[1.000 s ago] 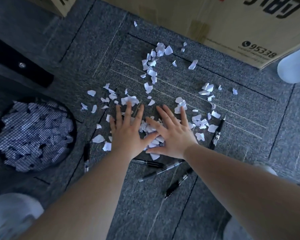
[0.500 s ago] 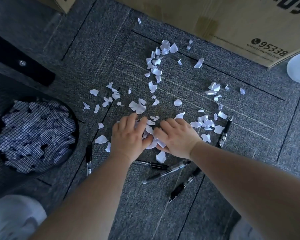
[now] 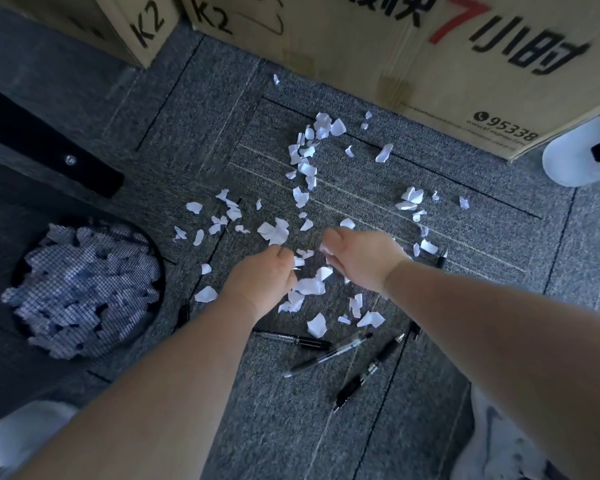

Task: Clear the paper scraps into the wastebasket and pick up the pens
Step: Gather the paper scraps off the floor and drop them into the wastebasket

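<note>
Left hand (image 3: 262, 277): fingers curled, gripping paper scraps (image 3: 309, 286), white edges showing at its knuckles; right hand (image 3: 359, 259): fingers curled likewise, a scrap visible at the fingertips. Both hands sit apart above the carpet (image 3: 291, 427), loose scraps lying between and below them; further scraps lie scattered beyond the fingers. Wastebasket (image 3: 84, 292): well to the left of the left hand, holding paper. Pens (image 3: 328, 355): on the carpet between the two forearms, nearer the wrists than the fingers.
</note>
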